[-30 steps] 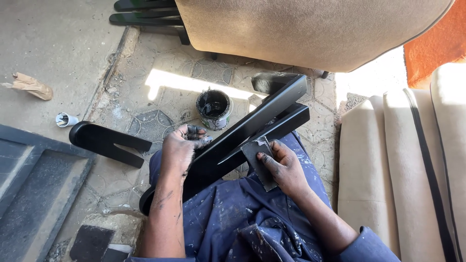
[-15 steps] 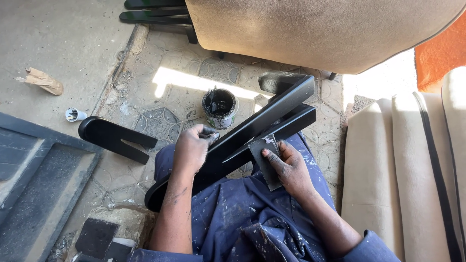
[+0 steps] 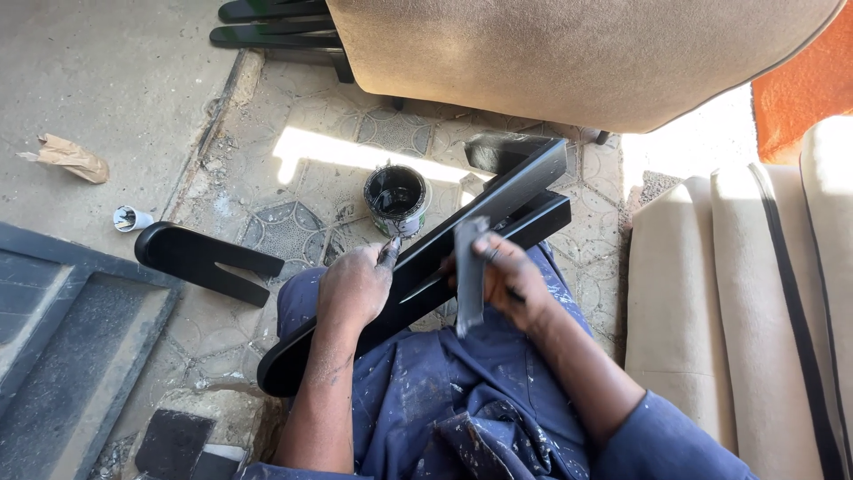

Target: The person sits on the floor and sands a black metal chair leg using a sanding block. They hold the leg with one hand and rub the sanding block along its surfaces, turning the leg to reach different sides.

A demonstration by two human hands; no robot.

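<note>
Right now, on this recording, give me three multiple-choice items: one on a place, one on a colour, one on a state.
1. Where is the paint tin?
A. on the tiled floor beyond the black piece
B. on the person's lap
C. on the cushion at right

2. What colour is the long piece across the lap?
A. white
B. black
C. orange

3. What is the right hand doing?
A. resting empty on the floor
B. holding a flat grey sheet
C. gripping the tin

Answers:
1 A, the tin stands on the floor just past the piece.
2 B, the piece is black all along.
3 B, its fingers close on the grey sheet, while the left hand grips the piece.
</note>
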